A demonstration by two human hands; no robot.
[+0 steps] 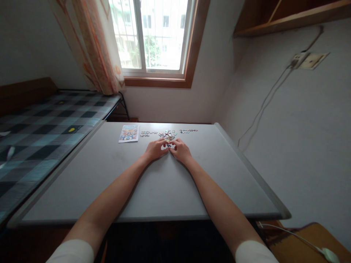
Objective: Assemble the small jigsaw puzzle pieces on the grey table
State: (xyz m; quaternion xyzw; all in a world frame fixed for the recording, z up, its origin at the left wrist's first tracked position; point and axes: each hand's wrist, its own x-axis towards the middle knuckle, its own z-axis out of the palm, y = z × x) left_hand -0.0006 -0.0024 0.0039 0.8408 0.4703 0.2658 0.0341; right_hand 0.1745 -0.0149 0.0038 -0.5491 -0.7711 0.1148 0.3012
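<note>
Toward the far half of the grey-white table point(170, 190), my left hand point(156, 149) and my right hand point(181, 150) meet, thumbs and fingertips curled together. Between them shows a small dark jigsaw piece point(169, 145) that both hands pinch; whether it is one piece or two joined is too small to tell. Just beyond my fingers lies a loose pile of colourful jigsaw pieces point(168, 134). Left of the pile are joined strips of jigsaw pieces point(145, 134), and right of it another strip of jigsaw pieces point(188, 130).
A printed picture sheet point(129, 133) lies at the table's far left. Beside the table on the left stands a bed point(82, 109) with a checked cover. A white wall with a socket point(309, 60) and hanging cable rises on the right. A brown seat point(309, 241) is at lower right.
</note>
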